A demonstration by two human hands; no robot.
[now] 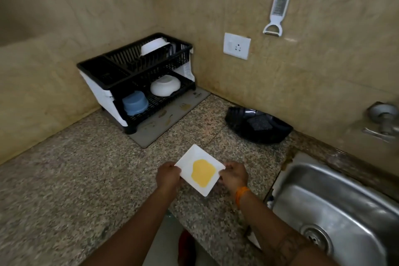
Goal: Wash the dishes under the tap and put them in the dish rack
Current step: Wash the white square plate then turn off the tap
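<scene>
While both hands, left [168, 176] and right [233, 174], pinch opposite corners of the soiled square plate [199, 169] over the counter [86, 179], the sink [336, 207] lies near right.

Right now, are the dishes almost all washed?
Partly. Two white bowls and a blue container already sit in the dish rack. The left hand and right hand hold a white square plate with yellow mess. It still needs washing at the sink and racking.
</scene>
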